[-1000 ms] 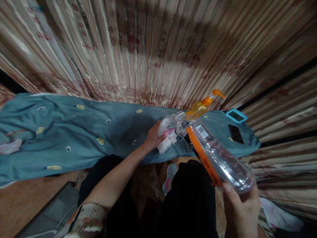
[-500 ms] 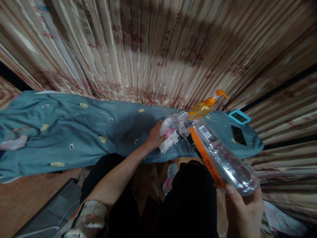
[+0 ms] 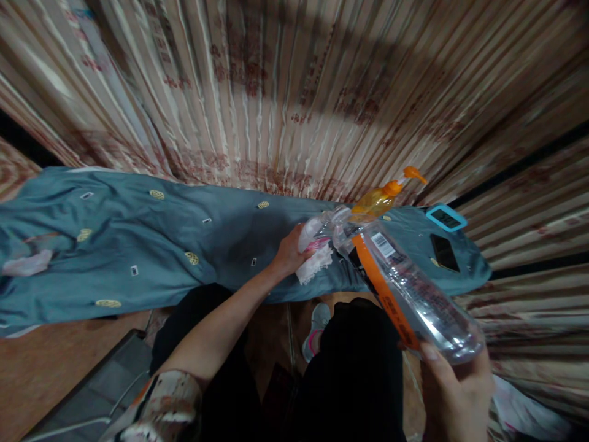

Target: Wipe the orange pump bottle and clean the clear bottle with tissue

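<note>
My left hand (image 3: pixel 291 248) is closed around a small clear bottle (image 3: pixel 317 232) with pink print, which lies tilted with its neck toward the right. A white lacy-edged cloth or tissue (image 3: pixel 315 266) hangs just below it, against the same hand. In my right hand (image 3: pixel 458 383) is the base of a large clear plastic bottle (image 3: pixel 418 298) with an orange and black label and a barcode. That bottle slants down to the left, and its neck end meets the small bottle's neck. I cannot tell whether liquid passes between them.
Behind the bottle necks stands an amber pump bottle (image 3: pixel 373 204) with an orange pump. A blue-framed digital clock (image 3: pixel 446 218) and a dark phone (image 3: pixel 445 252) lie on the right of the teal cloth-covered surface (image 3: pixel 230 239). Pale crumpled cloth (image 3: pixel 28 263) is at the left; curtains hang behind.
Hardly anything differs. The view has shifted very slightly, while both hands and both bottles keep the same pose.
</note>
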A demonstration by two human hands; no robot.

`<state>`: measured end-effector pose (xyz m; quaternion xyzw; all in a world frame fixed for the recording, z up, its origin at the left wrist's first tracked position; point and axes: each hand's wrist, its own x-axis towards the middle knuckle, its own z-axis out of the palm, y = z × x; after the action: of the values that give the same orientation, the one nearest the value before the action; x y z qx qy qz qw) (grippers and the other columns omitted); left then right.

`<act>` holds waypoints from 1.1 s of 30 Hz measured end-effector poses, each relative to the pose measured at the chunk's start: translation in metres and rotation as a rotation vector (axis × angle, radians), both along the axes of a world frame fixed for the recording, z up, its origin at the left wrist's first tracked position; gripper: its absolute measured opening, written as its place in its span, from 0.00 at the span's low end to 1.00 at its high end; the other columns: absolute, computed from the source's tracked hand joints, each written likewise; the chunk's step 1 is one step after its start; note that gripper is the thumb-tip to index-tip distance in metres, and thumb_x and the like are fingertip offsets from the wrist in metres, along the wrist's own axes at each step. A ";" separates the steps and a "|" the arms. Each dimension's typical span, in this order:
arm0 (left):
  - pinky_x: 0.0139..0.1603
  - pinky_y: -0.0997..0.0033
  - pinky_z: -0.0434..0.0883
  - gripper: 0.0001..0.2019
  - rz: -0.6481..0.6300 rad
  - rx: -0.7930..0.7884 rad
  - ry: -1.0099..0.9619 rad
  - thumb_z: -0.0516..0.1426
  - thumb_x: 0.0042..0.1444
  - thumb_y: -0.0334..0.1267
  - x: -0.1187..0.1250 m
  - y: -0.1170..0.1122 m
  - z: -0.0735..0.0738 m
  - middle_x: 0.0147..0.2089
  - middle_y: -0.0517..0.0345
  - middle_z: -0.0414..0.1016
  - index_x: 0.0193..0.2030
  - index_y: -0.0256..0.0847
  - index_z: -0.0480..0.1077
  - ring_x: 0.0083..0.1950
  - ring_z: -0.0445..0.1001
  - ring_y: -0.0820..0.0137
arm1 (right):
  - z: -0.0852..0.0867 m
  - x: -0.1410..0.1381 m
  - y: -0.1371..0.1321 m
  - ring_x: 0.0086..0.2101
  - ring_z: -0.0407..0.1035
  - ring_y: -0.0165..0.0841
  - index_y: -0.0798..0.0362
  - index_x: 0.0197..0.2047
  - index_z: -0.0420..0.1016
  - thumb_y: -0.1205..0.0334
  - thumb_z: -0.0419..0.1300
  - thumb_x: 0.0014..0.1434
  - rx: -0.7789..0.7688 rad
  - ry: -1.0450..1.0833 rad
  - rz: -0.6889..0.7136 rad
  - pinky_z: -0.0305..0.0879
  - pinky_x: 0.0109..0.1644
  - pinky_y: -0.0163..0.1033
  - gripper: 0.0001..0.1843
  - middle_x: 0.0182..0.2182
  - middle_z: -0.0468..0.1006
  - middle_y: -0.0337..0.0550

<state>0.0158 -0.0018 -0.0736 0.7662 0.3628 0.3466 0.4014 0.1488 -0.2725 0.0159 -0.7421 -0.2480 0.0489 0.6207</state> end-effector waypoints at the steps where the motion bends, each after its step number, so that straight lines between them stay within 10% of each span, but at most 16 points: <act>1: 0.58 0.59 0.73 0.27 -0.001 0.004 -0.002 0.67 0.50 0.33 0.000 0.000 0.000 0.55 0.50 0.77 0.58 0.39 0.66 0.55 0.78 0.56 | 0.001 -0.001 0.001 0.60 0.64 0.63 0.56 0.67 0.68 0.45 0.77 0.41 0.012 0.010 0.001 0.50 0.65 0.74 0.53 0.59 0.72 0.58; 33: 0.58 0.56 0.73 0.27 -0.004 0.027 -0.023 0.66 0.50 0.33 0.000 0.001 -0.001 0.55 0.49 0.78 0.57 0.40 0.66 0.55 0.78 0.56 | 0.007 -0.006 0.002 0.60 0.63 0.63 0.53 0.67 0.69 0.47 0.77 0.41 0.005 0.029 0.010 0.49 0.65 0.75 0.51 0.61 0.71 0.56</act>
<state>0.0159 -0.0008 -0.0747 0.7684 0.3520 0.3593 0.3956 0.1426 -0.2702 0.0224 -0.7385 -0.2429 0.0623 0.6259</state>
